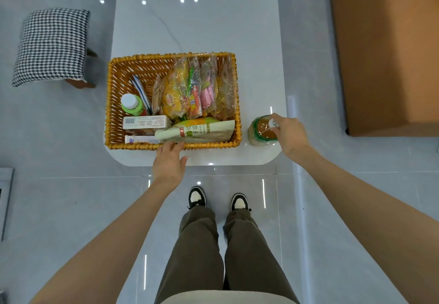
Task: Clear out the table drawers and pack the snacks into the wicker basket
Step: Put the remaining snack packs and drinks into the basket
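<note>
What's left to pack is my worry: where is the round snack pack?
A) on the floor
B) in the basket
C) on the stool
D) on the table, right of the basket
D: the round snack pack stands on the table just right of the basket, held at its top by the right hand.

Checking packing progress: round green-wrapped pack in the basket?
Out. The pack sits on the table beside the wicker basket, right hand gripping it.
</note>
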